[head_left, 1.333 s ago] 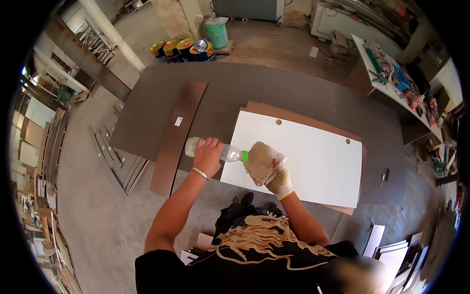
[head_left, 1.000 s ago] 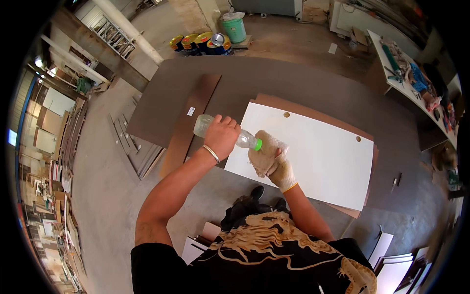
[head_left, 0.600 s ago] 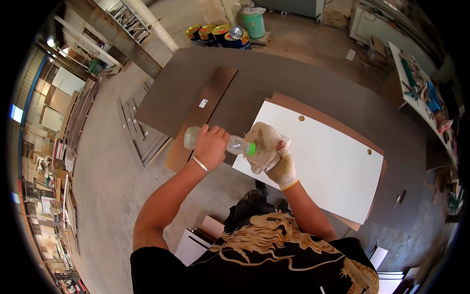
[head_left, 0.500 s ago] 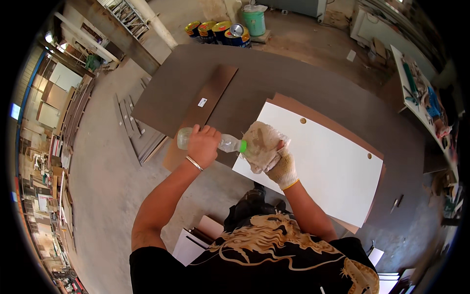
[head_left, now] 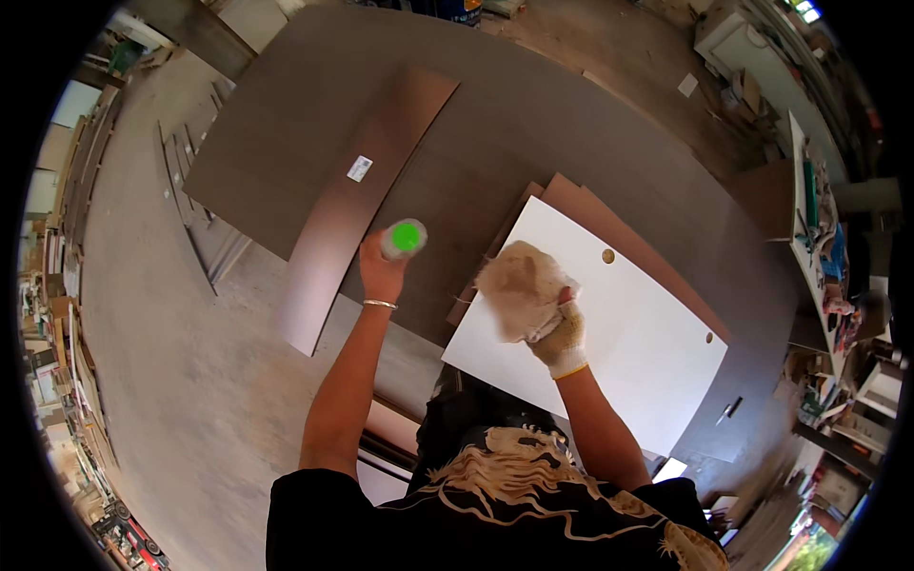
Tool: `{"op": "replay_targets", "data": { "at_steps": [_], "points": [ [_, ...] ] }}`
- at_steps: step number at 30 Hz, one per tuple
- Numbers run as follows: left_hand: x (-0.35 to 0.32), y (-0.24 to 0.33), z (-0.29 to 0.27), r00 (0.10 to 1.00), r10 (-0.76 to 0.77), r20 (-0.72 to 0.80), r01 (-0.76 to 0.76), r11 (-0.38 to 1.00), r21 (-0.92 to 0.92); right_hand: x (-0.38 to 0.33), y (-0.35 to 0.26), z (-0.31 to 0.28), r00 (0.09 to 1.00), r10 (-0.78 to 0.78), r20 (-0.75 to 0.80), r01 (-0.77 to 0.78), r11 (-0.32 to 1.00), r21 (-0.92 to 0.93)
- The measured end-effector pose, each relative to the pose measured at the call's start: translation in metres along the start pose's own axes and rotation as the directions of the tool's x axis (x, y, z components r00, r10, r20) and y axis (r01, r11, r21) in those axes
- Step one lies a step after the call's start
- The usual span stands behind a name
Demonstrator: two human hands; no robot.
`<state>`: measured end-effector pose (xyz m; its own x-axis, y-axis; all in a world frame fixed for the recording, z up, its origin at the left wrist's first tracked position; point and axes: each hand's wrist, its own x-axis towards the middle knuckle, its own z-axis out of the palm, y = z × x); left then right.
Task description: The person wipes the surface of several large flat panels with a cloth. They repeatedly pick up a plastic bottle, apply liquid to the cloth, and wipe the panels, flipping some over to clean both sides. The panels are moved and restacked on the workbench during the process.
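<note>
Upright in my left hand (head_left: pixel 381 270) is a clear plastic bottle (head_left: pixel 421 249), seen from above with its green cap (head_left: pixel 407 236) facing up. My fingers wrap round its side, over the dark brown tabletop (head_left: pixel 495 124). In a knit work glove, my right hand (head_left: pixel 564 335) grips a stained, pale cleaning cloth (head_left: pixel 519 285), blurred at its edges. The cloth is over the left part of a white panel (head_left: pixel 619 352) with two round holes. Beneath that panel lie brown boards (head_left: pixel 581 205). Left of the bottle rests a long brown strip (head_left: pixel 333 224) with a white label (head_left: pixel 359 168).
A dark, pen-like item (head_left: pixel 730 410) lies right of the white panel. Farther right stands a side bench (head_left: pixel 809 238) with cluttered items. Thin strips (head_left: pixel 190 200) lie left of the table, and stacked boards (head_left: pixel 67 238) line the far left.
The bottle has swung from lying sideways with its cap against the cloth to upright, away from it. My right hand still grips the cloth. The view has shifted, so the table's far side sits higher.
</note>
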<state>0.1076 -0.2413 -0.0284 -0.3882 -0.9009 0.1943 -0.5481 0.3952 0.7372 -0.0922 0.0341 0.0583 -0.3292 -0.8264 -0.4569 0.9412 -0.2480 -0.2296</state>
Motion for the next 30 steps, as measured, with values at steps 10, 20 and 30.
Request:
{"op": "replay_targets", "data": {
  "at_steps": [10,20,30],
  "points": [
    [-0.119,0.058,0.036,0.992,0.128,-0.025,-0.122,0.979,0.162,0.016,-0.148,-0.120,0.936,-0.210,0.283,0.336,0.774,-0.537],
    [-0.260,0.161,0.139,0.671,0.426,0.607,-0.545,0.838,0.015,0.055,0.059,-0.062,0.756,0.513,0.407,0.649,-0.668,-0.364],
    [-0.258,0.165,0.135,0.702,0.306,0.643,-0.297,0.946,-0.127,0.093,0.026,-0.029,0.925,0.225,0.305,0.342,-0.843,-0.415]
  ]
}}
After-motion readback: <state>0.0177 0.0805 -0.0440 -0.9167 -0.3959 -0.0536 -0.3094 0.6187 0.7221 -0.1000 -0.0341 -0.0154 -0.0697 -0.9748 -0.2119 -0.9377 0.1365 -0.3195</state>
